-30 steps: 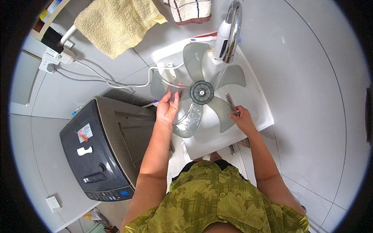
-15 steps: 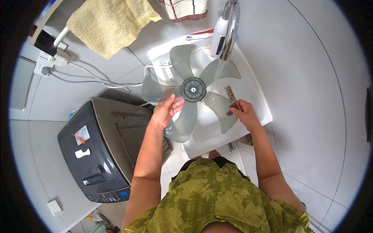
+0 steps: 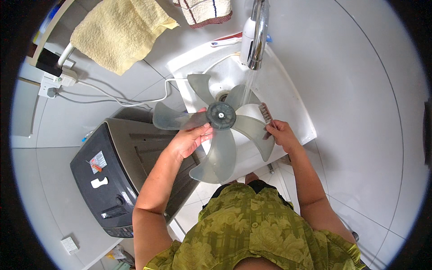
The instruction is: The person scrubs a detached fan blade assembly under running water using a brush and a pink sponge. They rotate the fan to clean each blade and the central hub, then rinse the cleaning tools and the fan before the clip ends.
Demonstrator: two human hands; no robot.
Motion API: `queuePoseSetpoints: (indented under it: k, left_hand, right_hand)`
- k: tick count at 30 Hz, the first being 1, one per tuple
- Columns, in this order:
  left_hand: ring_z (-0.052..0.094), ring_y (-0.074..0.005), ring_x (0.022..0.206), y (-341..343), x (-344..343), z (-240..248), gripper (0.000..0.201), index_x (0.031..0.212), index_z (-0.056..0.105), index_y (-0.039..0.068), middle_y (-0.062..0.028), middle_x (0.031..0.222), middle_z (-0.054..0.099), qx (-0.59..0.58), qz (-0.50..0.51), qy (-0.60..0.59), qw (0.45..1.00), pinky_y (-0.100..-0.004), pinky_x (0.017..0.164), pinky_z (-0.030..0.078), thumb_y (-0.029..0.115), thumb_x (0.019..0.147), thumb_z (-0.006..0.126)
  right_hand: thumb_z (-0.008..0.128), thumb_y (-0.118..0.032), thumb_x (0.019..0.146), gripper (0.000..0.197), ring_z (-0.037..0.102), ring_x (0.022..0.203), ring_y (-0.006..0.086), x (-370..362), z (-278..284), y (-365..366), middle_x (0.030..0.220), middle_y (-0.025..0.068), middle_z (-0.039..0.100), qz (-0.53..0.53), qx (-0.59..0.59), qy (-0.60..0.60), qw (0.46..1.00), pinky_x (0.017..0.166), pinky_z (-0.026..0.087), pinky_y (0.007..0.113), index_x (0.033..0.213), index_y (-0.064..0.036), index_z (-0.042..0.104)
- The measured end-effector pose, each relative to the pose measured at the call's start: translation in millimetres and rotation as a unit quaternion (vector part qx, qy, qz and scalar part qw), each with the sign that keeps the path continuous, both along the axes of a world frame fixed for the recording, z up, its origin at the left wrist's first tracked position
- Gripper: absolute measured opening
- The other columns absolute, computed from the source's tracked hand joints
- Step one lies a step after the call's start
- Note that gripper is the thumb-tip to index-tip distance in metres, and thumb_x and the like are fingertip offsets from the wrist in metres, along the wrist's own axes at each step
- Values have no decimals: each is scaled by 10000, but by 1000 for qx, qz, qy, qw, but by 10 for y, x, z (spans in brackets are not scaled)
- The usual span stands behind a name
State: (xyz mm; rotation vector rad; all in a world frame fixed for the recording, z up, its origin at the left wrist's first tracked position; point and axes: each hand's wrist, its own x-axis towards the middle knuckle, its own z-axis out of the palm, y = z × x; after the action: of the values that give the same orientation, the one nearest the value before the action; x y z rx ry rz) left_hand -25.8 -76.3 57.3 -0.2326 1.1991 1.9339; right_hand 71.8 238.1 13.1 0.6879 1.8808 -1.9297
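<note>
Item: fan impeller point(image 3: 221, 115), grey translucent plastic, five curved blades about a round ribbed hub. Location: held up over a white sink point(image 3: 294, 92), hub toward the viewer; its left blade extends past the sink's left edge and its lower blade past the front edge.

Left hand point(image 3: 192, 140): gripping the impeller close beside the hub, at the inner end of the left blade; thumb in front, other fingers partly hidden behind the translucent plastic.

Right hand point(image 3: 282, 136): fingers closed around the handle end of a small brush point(image 3: 266, 113), brown-toned, with pale bristles facing left. Brush stands tilted alongside the right-hand blade; contact between bristles and blade cannot be told.

Faucet point(image 3: 258, 40): curved chrome spout beside a white body, at the back of the sink. Running: a thin stream of water point(image 3: 248, 87) falls to the upper-right blade or just past it; which, cannot be told.

Drain point(image 3: 222, 96): round, metal-ringed, partly covered by the blades.

White-handled article point(image 3: 226, 42): lying on the sink's back ledge, left of the faucet.

Towels, two, hanging above: one plain yellow towel point(image 3: 123, 36); one checked towel point(image 3: 206, 12), white with dark stripes and a maroon edge.

White cable point(image 3: 166, 87): running from the wall outlet point(image 3: 48, 84) toward the sink.

Washing machine point(image 3: 112, 173): dark-topped, grey-brown sided, left of the sink; on its lid, a small white article point(image 3: 99, 182).
</note>
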Motion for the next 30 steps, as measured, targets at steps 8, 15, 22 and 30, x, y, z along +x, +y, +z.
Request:
queuePoseSetpoints:
  k: [8,15,22,30]
  left_hand:
    - [533,-186,1115,127,80,-362,465,1303,439,6,-96,1223,559,41,104,16,994,-333,968,424,138,896,622]
    - [567,-205,1066,-55,-23,-403,361,1188,534,-2,-115,1149,602,265,54,80,960,-347,929,455,76,847,620]
    - [436,-216,1260,756,222,-932,546,1376,338,90,-98,1360,458,-33,49,150,987,-369,1053,369,186,908,601]
    - [454,-249,1238,1241,98,-569,610,1463,203,190,-146,1394,385,207,273,167,924,-384,1038,389,405,960,472]
  right_hand:
    - [626,-171,877,155,457,645,56,-93,106,-66,712,-1,562,41,133,156,978,519,364,230,836,-24,607]
    - [602,-142,892,155,545,726,88,84,557,-98,794,4,590,-43,-57,71,995,635,479,247,976,-14,583]
    - [586,-142,910,146,544,741,81,256,114,-764,846,-7,574,-81,-130,150,977,651,481,235,1003,-30,576]
    - [609,-150,893,164,469,682,57,418,386,-900,771,-21,568,-13,-69,135,988,624,398,238,925,-1,548]
